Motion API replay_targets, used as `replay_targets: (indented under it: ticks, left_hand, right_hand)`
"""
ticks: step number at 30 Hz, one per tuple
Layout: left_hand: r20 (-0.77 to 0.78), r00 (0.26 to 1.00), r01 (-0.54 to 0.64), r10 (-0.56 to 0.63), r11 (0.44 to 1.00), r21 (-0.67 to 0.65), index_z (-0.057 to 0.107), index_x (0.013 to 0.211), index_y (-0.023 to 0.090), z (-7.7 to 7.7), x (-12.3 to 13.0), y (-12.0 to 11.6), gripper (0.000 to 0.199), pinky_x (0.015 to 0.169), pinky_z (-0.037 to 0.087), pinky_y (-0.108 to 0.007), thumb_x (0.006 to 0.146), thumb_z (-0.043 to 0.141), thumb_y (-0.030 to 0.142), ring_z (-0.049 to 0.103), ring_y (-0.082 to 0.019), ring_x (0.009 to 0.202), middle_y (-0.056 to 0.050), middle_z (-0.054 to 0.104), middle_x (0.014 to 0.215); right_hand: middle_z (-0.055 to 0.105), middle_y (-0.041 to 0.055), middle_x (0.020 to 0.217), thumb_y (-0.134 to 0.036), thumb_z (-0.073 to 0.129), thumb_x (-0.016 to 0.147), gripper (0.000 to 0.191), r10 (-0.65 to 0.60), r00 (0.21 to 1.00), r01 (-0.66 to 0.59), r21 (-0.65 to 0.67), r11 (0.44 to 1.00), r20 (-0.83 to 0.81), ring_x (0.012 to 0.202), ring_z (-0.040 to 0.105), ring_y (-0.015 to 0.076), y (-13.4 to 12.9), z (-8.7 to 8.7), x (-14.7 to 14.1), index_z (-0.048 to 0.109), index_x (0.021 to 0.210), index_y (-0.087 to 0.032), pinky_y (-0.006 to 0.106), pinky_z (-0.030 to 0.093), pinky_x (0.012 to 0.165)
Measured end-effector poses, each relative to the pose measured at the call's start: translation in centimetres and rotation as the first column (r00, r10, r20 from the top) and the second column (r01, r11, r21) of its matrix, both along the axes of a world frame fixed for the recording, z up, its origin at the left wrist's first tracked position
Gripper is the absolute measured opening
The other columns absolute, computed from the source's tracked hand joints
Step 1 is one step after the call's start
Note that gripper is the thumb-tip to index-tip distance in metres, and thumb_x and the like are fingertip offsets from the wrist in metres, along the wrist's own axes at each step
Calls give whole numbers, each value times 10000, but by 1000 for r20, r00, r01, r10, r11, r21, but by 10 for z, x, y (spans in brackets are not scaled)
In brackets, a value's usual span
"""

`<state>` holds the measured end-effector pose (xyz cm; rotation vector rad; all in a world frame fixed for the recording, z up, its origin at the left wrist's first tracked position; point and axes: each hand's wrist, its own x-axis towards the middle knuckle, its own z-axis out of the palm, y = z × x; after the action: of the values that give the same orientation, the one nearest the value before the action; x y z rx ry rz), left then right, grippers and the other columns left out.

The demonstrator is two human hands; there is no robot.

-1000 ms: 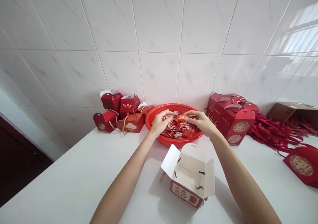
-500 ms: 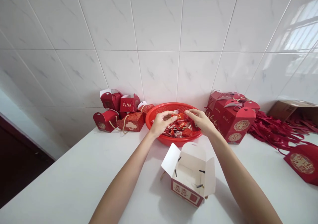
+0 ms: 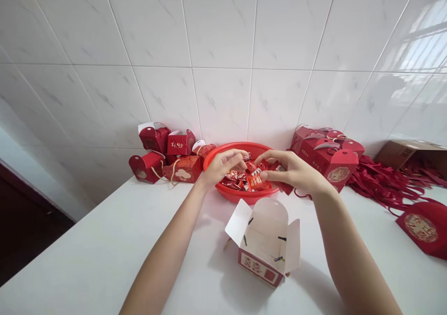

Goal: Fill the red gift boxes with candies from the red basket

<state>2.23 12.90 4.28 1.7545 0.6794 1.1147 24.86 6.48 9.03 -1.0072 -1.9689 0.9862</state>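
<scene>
A red plastic basket (image 3: 240,196) filled with red-wrapped sweets stands against the tiled wall. Over its left part is my left hand (image 3: 222,167), thumb and fingers curved towards each other; whether anything is between them is hidden. My right hand (image 3: 288,169), above the basket's right side, grips red packets (image 3: 256,177), one at the fingertips and another under the palm. In front of the basket an open box (image 3: 262,243) with white flaps spread and a red patterned side rests on the white table, small dark strips visible on its inner walls.
Several red gift boxes (image 3: 185,169) with rope handles are stacked left of the basket. More red boxes (image 3: 328,159) stand to its right. Farther right lie red ribbons (image 3: 380,183), a cardboard carton (image 3: 398,154) and a single red box (image 3: 424,229) near the edge of view.
My right hand has moved right and nearer, with packets in it. My left hand has shifted slightly left, away from the packet that was between both hands.
</scene>
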Motion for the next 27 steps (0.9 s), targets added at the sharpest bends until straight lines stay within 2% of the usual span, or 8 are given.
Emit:
replay_targets:
  ticks: [4,7,9,12,15,20,24,27]
  left_hand:
    - [-49,975,-216,217,976,27,699,976,141,0,-14,10,490,788,567,-349,730,743,562,693,-211,795,-64,734,820]
    - [-134,945,-294,300,954,63,713,928,152,-10,-20,18,379,783,569,-350,714,752,462,700,-221,821,-71,750,871]
    - [-203,937,-272,284,959,86,727,919,159,-18,-20,23,320,785,571,-348,733,717,419,705,-227,843,-79,760,916]
    - [-362,913,-166,189,982,95,750,905,171,-25,-15,32,267,788,566,-343,723,683,354,712,-236,842,-82,773,923]
    - [-558,823,-65,105,994,91,777,902,200,-22,-6,43,267,771,552,-315,665,659,235,717,-249,862,-68,782,948]
    - [-723,688,2,62,996,87,799,881,248,-11,16,62,408,635,499,-252,585,571,84,697,-219,718,-20,778,836]
    - [-785,620,13,-5,1000,4,802,942,287,-12,38,79,496,605,488,-257,568,564,64,689,-214,694,-6,783,920]
    - [-828,561,26,-1,1000,16,799,938,289,-17,54,91,466,611,481,-243,561,604,96,692,-220,766,-9,782,970]
  right_hand:
    - [697,-5,790,-289,698,805,320,139,952,-144,-2,990,274,483,568,108,-25,11,2,692,1120,-232,224,422,432]
    - [705,-10,788,-203,678,803,355,147,908,-187,66,980,394,561,603,133,-36,11,-1,688,1157,-242,232,445,496]
    - [723,0,842,-186,676,811,372,150,889,-221,119,968,433,656,636,157,-40,11,-2,686,1178,-251,242,470,560]
    - [738,36,1046,-223,688,834,434,189,868,-283,146,948,459,855,681,205,-42,12,0,658,1265,-263,275,524,699]
    - [698,51,1229,-288,697,853,471,198,884,-303,197,932,423,1063,665,246,-43,16,6,633,1319,-285,326,536,869]
    - [687,63,1264,-359,647,898,434,55,933,-175,315,933,355,1146,647,265,-45,23,21,631,1324,-271,383,530,962]
    - [706,75,1212,-379,601,918,390,-154,939,19,400,916,307,1049,687,265,-44,24,32,648,1290,-271,394,574,882]
    - [728,73,1132,-397,581,923,370,-207,936,81,399,914,284,970,707,256,-44,25,38,659,1263,-272,374,605,785]
